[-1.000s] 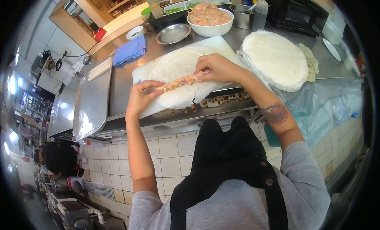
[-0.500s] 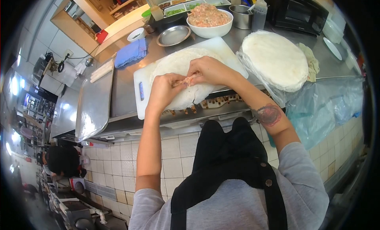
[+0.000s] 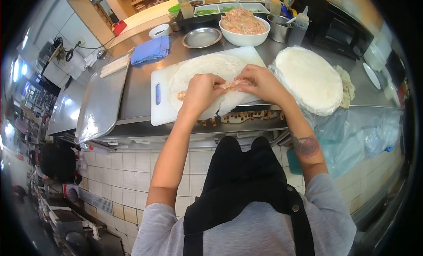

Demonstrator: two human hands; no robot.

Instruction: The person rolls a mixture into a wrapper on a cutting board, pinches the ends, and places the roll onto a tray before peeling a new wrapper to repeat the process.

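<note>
A round white wrapper sheet point(image 3: 202, 64) lies on a white cutting board point(image 3: 157, 115), its torn near edge hanging over the board's front. Across the sheet runs a strip of pinkish minced filling point(image 3: 229, 85). My left hand point(image 3: 202, 89) has its fingers closed on the filling near the middle. My right hand point(image 3: 260, 83) pinches the strip's right part, a short way from the left. Left of my left hand, a lump of the filling shows at the strip's end. My fingers partly cover the strip.
Behind the board stand a white bowl heaped with filling point(image 3: 244, 27), a metal plate point(image 3: 202, 37) and a steel pot point(image 3: 280, 29). A stack of wrapper sheets point(image 3: 308, 80) sits right, blue cloths point(image 3: 150, 50) and a metal tray point(image 3: 101, 102) left.
My hands have moved apart along the strip, my right hand to the right. More filling now shows between them and left of my left hand. The camera view has shifted slightly.
</note>
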